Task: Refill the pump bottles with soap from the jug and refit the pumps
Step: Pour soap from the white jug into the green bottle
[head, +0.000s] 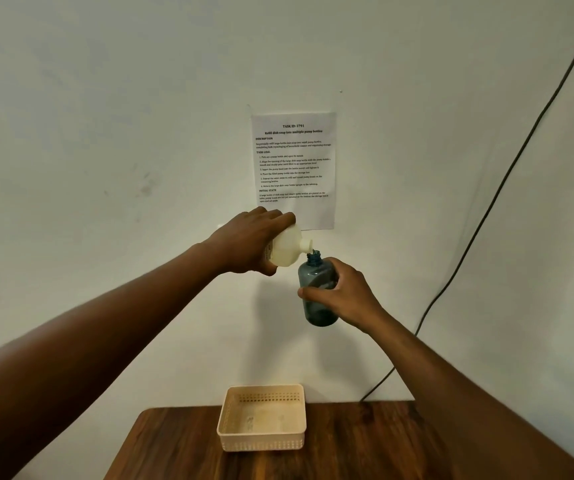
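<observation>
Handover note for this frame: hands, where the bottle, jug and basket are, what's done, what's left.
Left hand: grips the cream jug, tipped, spout at the bottle mouth.
Right hand: grips the blue bottle, upright, held up in front of the wall.
Basket sits on the wooden table; no bottles in it.
Done: pump off, pour lined up.
Left: fill this bottle, refit its pump; no pumps or other bottles in view. Fill level unclear.

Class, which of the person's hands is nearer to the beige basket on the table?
Right. The right hand, holding the blue bottle, hangs lower above the basket; the left hand tips the jug higher up.
</observation>
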Demonstrator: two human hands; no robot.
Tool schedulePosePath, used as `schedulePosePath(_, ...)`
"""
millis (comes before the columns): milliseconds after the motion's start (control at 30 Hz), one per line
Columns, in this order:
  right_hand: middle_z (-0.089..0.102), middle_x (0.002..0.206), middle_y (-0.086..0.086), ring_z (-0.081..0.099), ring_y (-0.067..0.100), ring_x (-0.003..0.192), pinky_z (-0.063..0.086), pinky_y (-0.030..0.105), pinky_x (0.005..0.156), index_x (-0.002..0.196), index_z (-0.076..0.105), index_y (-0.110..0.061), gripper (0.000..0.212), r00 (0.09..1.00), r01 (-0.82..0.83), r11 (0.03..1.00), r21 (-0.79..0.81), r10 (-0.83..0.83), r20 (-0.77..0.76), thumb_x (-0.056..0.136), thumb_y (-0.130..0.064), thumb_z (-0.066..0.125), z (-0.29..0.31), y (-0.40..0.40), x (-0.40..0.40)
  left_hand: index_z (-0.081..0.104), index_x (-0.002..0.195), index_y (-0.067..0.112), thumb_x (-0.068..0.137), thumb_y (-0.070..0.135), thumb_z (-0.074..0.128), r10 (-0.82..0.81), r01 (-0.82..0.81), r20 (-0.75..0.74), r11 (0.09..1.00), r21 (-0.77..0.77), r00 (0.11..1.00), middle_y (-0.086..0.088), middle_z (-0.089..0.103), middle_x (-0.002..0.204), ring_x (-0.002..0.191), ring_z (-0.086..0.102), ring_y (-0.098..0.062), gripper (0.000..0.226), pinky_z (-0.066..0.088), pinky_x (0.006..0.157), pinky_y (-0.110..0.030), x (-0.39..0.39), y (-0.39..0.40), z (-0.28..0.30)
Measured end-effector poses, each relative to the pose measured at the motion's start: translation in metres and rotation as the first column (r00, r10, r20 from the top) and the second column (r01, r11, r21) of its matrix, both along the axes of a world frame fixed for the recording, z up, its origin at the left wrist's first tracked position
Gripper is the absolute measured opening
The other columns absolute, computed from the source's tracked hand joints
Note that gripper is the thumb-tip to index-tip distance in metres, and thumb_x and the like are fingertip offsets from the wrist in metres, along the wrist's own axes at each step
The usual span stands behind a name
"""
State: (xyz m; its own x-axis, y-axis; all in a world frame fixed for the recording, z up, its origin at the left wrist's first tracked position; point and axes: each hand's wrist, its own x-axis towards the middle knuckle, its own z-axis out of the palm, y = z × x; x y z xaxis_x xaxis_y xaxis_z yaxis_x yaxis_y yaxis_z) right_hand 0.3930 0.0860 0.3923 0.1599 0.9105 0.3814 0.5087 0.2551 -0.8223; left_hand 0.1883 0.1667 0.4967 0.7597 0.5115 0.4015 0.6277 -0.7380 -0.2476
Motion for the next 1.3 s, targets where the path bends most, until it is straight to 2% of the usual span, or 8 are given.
schedulePosePath(200,0.063,0.115,-0.005,0.061,0.015,0.104,0.049,0.019,0.074,0.12,0.056,-0.027,0.056,1.0,0.006,1.0,-0.006,-0.006,0.024,0.074,-0.039,0.086,-0.0003,0.0006,-0.0011,0.044,0.137,0.023,0.068,0.039,0.086,0.005,-0.005,-0.006,1.0,-0.003,1.0,-0.003,0.06,0.122,0.105,0.054,-0.027,0.082,0.053,0.085,-0.044,-0.0005,0.001,-0.001)
schedulePosePath(567,0.063,0.118,-0.003,0.061,0.018,0.106,0.051,0.023,0.078,0.125,0.057,-0.024,0.06,1.0,0.011,1.0,-0.001,-0.011,0.029,0.074,-0.039,0.087,-0.0006,0.0044,-0.0017,0.043,0.139,0.023,0.069,0.04,0.085,0.011,-0.011,-0.022,1.0,0.014,1.0,-0.003,0.06,0.124,0.107,0.054,-0.028,0.084,0.053,0.086,-0.043,-0.0008,0.0016,0.0006)
schedulePosePath(767,0.063,0.119,-0.003,0.061,0.019,0.107,0.054,0.029,0.086,0.126,0.057,-0.025,0.062,0.999,0.026,1.0,-0.002,-0.025,0.046,0.074,-0.041,0.086,-0.002,0.0052,-0.0019,0.042,0.139,0.023,0.069,0.04,0.085,0.016,-0.015,-0.034,1.0,0.022,0.999,-0.003,0.06,0.124,0.107,0.054,-0.027,0.084,0.053,0.085,-0.043,-0.0009,0.0025,0.002)
schedulePosePath(933,0.064,0.118,-0.003,0.061,0.018,0.107,0.053,0.026,0.083,0.124,0.058,-0.024,0.061,0.998,0.027,1.0,0.005,-0.028,0.048,0.073,-0.042,0.087,0.0002,0.0043,-0.001,0.043,0.139,0.023,0.069,0.039,0.086,0.012,-0.011,-0.035,1.0,0.026,0.999,-0.003,0.06,0.124,0.107,0.054,-0.028,0.084,0.053,0.085,-0.043,-0.0004,0.0017,0.0036)
schedulePosePath(1067,0.063,0.12,-0.002,0.061,0.019,0.107,0.054,0.03,0.088,0.125,0.057,-0.024,0.062,0.998,0.035,0.999,0.005,-0.035,0.056,0.074,-0.042,0.086,0.0013,0.0044,-0.0016,0.042,0.139,0.023,0.069,0.04,0.086,0.012,-0.01,-0.037,1.0,0.029,0.999,-0.003,0.059,0.125,0.108,0.054,-0.027,0.084,0.054,0.085,-0.044,-0.0006,0.002,0.0046)
schedulePosePath(1300,0.064,0.118,-0.002,0.062,0.02,0.107,0.055,0.031,0.087,0.124,0.058,-0.023,0.062,0.997,0.041,0.999,0.004,-0.041,0.058,0.073,-0.041,0.086,0.0046,0.0042,-0.0029,0.042,0.14,0.023,0.07,0.04,0.085,0.011,-0.01,-0.035,0.999,0.032,0.999,-0.003,0.059,0.127,0.109,0.054,-0.027,0.084,0.053,0.087,-0.043,-0.0015,0.0027,0.0067)
